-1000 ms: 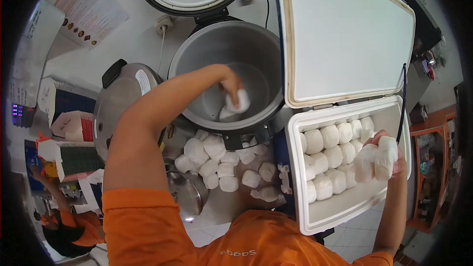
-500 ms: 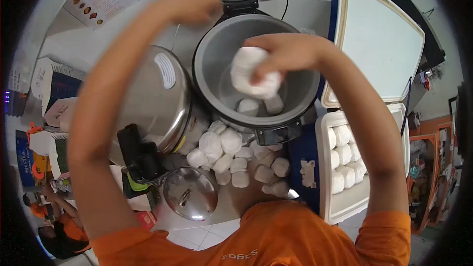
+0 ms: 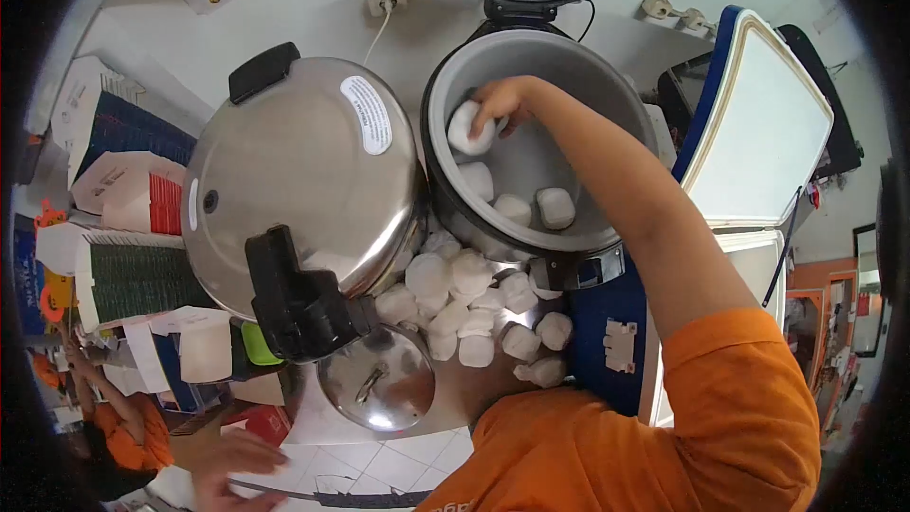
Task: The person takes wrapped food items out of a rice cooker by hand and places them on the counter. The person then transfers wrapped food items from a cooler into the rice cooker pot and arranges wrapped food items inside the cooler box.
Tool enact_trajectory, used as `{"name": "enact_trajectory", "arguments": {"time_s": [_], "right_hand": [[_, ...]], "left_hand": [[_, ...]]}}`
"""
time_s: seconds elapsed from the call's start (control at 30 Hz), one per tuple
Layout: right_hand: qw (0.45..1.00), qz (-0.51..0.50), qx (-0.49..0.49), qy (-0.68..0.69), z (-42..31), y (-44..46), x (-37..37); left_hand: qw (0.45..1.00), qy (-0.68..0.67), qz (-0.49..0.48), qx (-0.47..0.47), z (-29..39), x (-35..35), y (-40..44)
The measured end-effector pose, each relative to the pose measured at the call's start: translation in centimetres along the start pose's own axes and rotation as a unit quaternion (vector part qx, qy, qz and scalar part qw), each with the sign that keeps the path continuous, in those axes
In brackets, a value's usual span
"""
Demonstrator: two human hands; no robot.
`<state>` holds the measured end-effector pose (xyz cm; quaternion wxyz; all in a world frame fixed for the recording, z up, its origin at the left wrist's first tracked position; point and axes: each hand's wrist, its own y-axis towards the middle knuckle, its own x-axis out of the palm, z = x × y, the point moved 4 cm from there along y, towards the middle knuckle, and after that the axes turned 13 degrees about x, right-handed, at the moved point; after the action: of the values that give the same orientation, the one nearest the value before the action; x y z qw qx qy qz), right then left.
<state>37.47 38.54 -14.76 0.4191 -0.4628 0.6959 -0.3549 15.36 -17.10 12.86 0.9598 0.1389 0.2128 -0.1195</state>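
Observation:
My right hand (image 3: 500, 106) reaches into the grey pot of the opened rice cooker (image 3: 578, 71), its fingers closed on a round white wrapped packet (image 3: 471, 129) by the pot's left wall. Below it on the pot floor lie several more white packets (image 3: 555, 209). My left hand (image 3: 237, 469) is low at the left, blurred, fingers apart with nothing visible in them. Outside the cooker, a heap of white packets (image 3: 474, 324) lies on the counter, close to a round metal lid (image 3: 376, 377).
A closed steel cooker (image 3: 294, 180) with black handles stands left of the opened one. Stacked folded cartons (image 3: 133, 275) line the left side. At right is a blue and white cooler box (image 3: 607, 341), lid raised. Another person in an orange shirt (image 3: 133, 431) is at far left.
My right hand has lowered a white packet to the pot's left side, where more packets now show. My left hand has dropped from the upper left to the lower left. The view has shifted.

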Motion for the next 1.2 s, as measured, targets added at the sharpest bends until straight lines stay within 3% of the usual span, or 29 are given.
{"name": "enact_trajectory", "arguments": {"time_s": [0.07,0.1,0.13,0.17,0.2,0.23,0.27,0.33,0.37,0.4,0.47,0.53,0.67,0.7,0.73,0.8,0.87,0.9,1.0,1.1,1.2], "right_hand": [[0.992,0.064,0.020,0.110,1.0,0.4,-0.2],[0.983,0.110,0.030,0.145,1.9,0.1,1.0],[0.973,0.114,0.015,0.200,2.9,0.7,1.8],[0.960,0.116,-0.001,0.255,3.7,0.9,2.8],[0.980,0.184,-0.009,0.078,3.7,1.0,2.6],[0.965,0.240,-0.012,-0.100,2.9,1.2,2.6],[0.920,0.281,-0.014,-0.274,2.2,1.8,3.0],[0.842,0.305,-0.090,-0.436,2.1,5.9,2.5],[0.754,0.280,-0.160,-0.571,-2.2,-6.2,6.6],[0.721,0.263,-0.202,-0.609,-3.3,-13.1,8.0],[0.739,0.255,-0.234,-0.578,-1.7,-26.7,10.1],[0.792,0.250,-0.235,-0.504,2.9,-38.6,10.6],[0.938,0.108,-0.038,-0.328,18.0,-51.5,10.6],[0.938,0.103,0.015,-0.331,23.7,-50.1,10.1],[0.939,0.098,0.077,-0.321,29.8,-48.1,9.8],[0.918,0.160,0.096,-0.351,41.9,-42.8,9.2],[0.874,0.275,0.231,-0.328,49.0,-39.6,10.4],[0.872,0.264,0.251,-0.327,51.1,-39.1,10.6],[0.866,0.318,0.181,-0.341,56.4,-36.3,9.8],[0.886,0.284,0.138,-0.338,56.7,-37.1,6.4],[0.956,0.090,0.024,-0.280,56.8,-38.1,5.9]], "left_hand": [[0.989,-0.138,0.051,-0.005,-2.1,4.4,-1.9],[0.977,-0.206,0.041,0.045,-3.3,6.8,-1.6],[0.964,-0.255,0.080,-0.013,-6.0,10.0,-3.6],[0.934,-0.332,0.132,0.010,-5.8,12.3,-1.7],[0.921,-0.353,0.162,-0.016,-6.4,14.5,-0.7],[0.923,-0.361,0.134,-0.010,-7.0,15.9,0.8],[0.913,-0.379,0.151,0.031,-7.4,17.7,2.3],[0.919,-0.381,0.097,0.017,-7.7,19.5,4.5],[0.922,-0.379,0.081,0.005,-7.2,20.5,5.6],[0.922,-0.382,0.062,-0.003,-6.7,21.8,6.7],[0.935,-0.354,-0.003,-0.002,-5.5,22.8,7.5],[0.945,-0.323,-0.048,0.010,-4.3,23.8,7.8],[0.930,-0.351,-0.102,0.049,-0.1,26.8,11.1],[0.928,-0.304,-0.170,0.133,1.8,27.7,13.3],[0.921,-0.286,-0.216,0.152,3.9,28.7,15.4],[0.902,-0.246,-0.303,0.186,8.0,32.3,19.3],[0.913,-0.153,-0.346,0.151,10.4,37.3,23.3],[0.917,-0.117,-0.360,0.128,11.0,40.3,25.7],[0.919,0.017,-0.369,0.135,8.2,50.4,31.6],[0.897,0.049,-0.413,0.150,3.3,59.5,35.1],[0.821,0.082,-0.544,0.151,1.5,65.6,37.3]]}}
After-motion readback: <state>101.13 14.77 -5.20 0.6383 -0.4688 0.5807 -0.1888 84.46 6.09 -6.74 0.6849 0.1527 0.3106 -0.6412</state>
